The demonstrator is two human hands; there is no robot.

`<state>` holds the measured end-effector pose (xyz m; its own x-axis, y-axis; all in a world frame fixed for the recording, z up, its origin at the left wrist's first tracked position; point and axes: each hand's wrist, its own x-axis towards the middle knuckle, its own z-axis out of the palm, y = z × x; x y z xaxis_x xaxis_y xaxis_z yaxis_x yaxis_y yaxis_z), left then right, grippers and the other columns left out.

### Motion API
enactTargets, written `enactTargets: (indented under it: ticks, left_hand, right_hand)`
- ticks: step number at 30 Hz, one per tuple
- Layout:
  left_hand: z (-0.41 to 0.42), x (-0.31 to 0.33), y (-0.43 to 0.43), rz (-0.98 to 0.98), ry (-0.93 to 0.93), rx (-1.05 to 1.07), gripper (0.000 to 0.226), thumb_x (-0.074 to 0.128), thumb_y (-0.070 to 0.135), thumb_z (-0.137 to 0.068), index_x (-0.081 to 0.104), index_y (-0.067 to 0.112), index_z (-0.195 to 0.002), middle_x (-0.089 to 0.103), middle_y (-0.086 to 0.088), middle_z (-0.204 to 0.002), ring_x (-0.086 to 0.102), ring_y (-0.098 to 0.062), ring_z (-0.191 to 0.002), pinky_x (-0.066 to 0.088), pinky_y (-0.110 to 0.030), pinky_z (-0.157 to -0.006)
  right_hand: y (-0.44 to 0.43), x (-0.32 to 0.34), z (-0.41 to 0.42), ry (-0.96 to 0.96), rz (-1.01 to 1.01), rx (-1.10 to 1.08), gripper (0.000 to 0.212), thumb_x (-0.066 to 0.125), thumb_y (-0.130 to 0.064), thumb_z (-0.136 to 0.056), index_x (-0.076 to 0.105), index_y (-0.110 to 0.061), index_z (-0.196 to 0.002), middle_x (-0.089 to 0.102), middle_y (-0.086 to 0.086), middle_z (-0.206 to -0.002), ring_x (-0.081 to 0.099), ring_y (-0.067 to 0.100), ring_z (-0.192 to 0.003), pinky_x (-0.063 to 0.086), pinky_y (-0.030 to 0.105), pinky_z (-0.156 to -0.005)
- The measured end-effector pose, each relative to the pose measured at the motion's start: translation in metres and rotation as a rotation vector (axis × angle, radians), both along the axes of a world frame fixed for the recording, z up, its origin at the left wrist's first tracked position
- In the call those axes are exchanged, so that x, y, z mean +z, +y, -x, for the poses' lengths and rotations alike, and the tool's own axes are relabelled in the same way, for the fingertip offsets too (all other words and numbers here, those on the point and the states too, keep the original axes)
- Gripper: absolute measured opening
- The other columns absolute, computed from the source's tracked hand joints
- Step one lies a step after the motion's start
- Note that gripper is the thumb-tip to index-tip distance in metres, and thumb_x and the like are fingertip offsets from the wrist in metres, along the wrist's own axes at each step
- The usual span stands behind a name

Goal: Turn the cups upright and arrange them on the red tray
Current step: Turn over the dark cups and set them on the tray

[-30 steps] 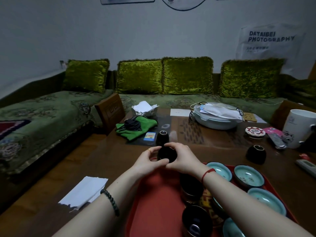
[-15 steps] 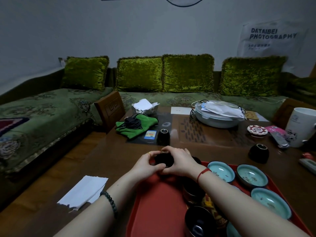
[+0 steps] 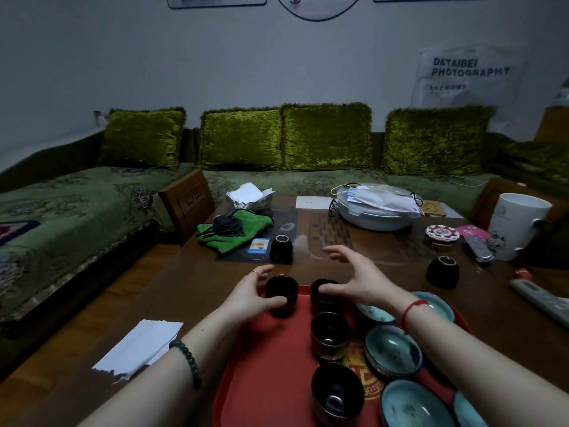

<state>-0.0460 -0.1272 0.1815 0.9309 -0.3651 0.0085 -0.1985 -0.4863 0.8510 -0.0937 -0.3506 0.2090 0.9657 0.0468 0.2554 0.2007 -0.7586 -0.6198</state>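
The tray (image 3: 261, 380) is showing plain red with a gold emblem (image 3: 368, 385); the cups (image 3: 329, 335) are gleaming black, the bowls (image 3: 392, 352) are showing turquoise insides with dark flecks, the far cushions (image 3: 326, 137) are shimmering olive green.

A pale wall (image 3: 277, 63) spans the far side, with a white sheet (image 3: 468, 75) printed DATAIBEI PHOTOGRAPHY at far right. Below it a green sofa (image 3: 77, 204) wraps the left and far sides, carrying 4 shiny green cushions (image 3: 326, 137). A dark wooden table (image 3: 191, 291) fills the near middle; wooden floor (image 3: 117, 300) shows left. Light is dim.
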Motion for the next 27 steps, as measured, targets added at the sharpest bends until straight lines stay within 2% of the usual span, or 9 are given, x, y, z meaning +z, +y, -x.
enactTargets:
  ticks: [4,11,23,27]
  left_hand:
    - [0.004,0.012,-0.01,0.031,-0.071,0.048,0.07,0.074,0.02,-0.073,0.039,0.024,-0.134,0.043,-0.01,-0.142,0.041,-0.022,-0.131,0.035,-0.036,-0.109]
    - [0.012,0.039,-0.061,0.05,-0.184,-0.028,0.064,0.072,0.022,-0.075,0.041,0.022,-0.132,0.047,-0.009,-0.138,0.043,-0.017,-0.128,0.034,-0.031,-0.106]
    - [0.033,0.029,-0.181,0.033,-0.121,-0.242,0.066,0.07,0.031,-0.077,0.037,0.024,-0.134,0.042,-0.007,-0.142,0.04,-0.021,-0.131,0.035,-0.028,-0.101]
    - [0.027,0.019,-0.214,0.013,-0.082,-0.284,0.067,0.069,0.034,-0.077,0.036,0.024,-0.135,0.041,-0.007,-0.143,0.04,-0.021,-0.131,0.036,-0.033,-0.105]
  right_hand:
    - [-0.036,0.005,0.021,-0.04,-0.044,-0.086,0.07,0.082,-0.03,-0.063,0.048,-0.024,-0.123,0.057,0.0,-0.121,0.05,0.009,-0.111,0.037,0.022,-0.092]
    - [-0.098,0.008,0.056,-0.022,-0.085,-0.224,0.071,0.079,-0.031,-0.066,0.043,-0.026,-0.127,0.053,0.007,-0.128,0.046,0.012,-0.114,0.036,0.026,-0.092]
    - [-0.187,-0.024,0.08,-0.054,-0.193,-0.439,0.076,0.081,-0.035,-0.063,0.041,-0.029,-0.127,0.052,0.004,-0.131,0.045,0.011,-0.116,0.035,0.029,-0.096]
    - [-0.208,-0.038,0.075,-0.044,-0.23,-0.5,0.078,0.081,-0.035,-0.062,0.04,-0.028,-0.128,0.05,0.004,-0.133,0.043,0.01,-0.116,0.032,0.026,-0.094]
